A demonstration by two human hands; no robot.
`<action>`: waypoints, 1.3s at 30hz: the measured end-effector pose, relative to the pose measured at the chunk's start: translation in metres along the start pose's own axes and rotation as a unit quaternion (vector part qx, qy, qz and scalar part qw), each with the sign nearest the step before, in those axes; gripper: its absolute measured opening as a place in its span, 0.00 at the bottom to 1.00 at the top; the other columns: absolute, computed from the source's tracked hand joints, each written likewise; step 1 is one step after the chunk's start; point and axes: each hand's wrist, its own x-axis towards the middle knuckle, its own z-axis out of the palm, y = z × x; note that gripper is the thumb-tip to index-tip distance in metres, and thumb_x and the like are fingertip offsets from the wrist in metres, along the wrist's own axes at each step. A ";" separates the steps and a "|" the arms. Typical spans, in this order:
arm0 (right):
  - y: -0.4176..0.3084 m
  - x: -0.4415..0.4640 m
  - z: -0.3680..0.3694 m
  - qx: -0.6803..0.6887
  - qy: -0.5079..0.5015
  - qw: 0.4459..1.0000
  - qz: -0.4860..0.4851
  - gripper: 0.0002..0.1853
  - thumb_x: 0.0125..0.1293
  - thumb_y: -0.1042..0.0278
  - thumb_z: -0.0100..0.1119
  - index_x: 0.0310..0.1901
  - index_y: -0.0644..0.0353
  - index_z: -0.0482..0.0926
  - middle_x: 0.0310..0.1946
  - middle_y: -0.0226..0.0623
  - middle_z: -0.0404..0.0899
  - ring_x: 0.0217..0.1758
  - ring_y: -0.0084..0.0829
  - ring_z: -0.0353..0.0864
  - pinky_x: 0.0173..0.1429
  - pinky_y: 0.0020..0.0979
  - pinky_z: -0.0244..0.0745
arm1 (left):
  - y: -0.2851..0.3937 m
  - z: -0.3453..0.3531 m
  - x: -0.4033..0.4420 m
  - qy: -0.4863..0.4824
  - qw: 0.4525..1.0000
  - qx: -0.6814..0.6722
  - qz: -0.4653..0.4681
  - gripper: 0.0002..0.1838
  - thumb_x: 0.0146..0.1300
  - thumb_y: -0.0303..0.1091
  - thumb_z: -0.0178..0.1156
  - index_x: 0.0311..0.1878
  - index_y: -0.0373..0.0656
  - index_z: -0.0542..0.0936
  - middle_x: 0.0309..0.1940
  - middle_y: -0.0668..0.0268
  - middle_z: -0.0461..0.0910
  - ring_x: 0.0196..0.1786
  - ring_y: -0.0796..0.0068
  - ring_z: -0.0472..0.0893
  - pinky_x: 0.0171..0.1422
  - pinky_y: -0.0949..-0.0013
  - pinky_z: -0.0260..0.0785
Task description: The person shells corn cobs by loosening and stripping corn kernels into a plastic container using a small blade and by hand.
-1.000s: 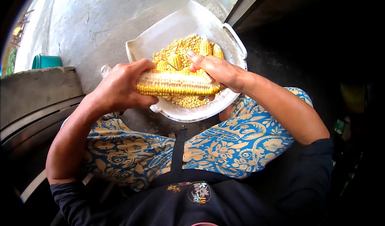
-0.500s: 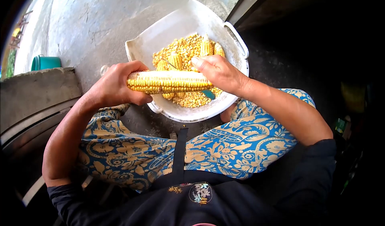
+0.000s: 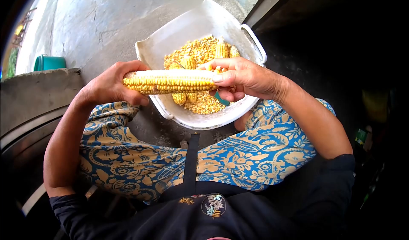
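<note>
A large yellow corn cob lies level above the white tub, its upper side pale where kernels are gone. My left hand is wrapped round its left end. At the right end, my right hand is closed on the cob, with the thumb pressed on the kernel rows. Several loose kernels sit among the right hand's fingers. Below, the tub holds a heap of loose kernels and several smaller cobs. Part of a green object shows among the kernels, mostly hidden.
The tub stands on a concrete floor between my knees, which are in blue patterned cloth. A green container is beyond a low concrete ledge on the left. A dark area with a post lies at the right.
My right thumb has drawn back from above the cob to its right end, and loose kernels now show in that hand. The cob and left hand have shifted slightly left.
</note>
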 end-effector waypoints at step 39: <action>0.008 0.012 0.010 -0.186 0.139 0.973 0.002 0.34 0.61 0.28 0.48 0.44 0.58 0.76 0.27 0.31 0.73 0.27 0.20 0.73 0.29 0.21 0.72 | 0.015 0.024 0.004 0.080 0.993 0.082 0.004 0.25 0.39 0.33 0.70 0.44 0.34 0.77 0.32 0.61 0.81 0.35 0.73 0.80 0.44 0.71 0.72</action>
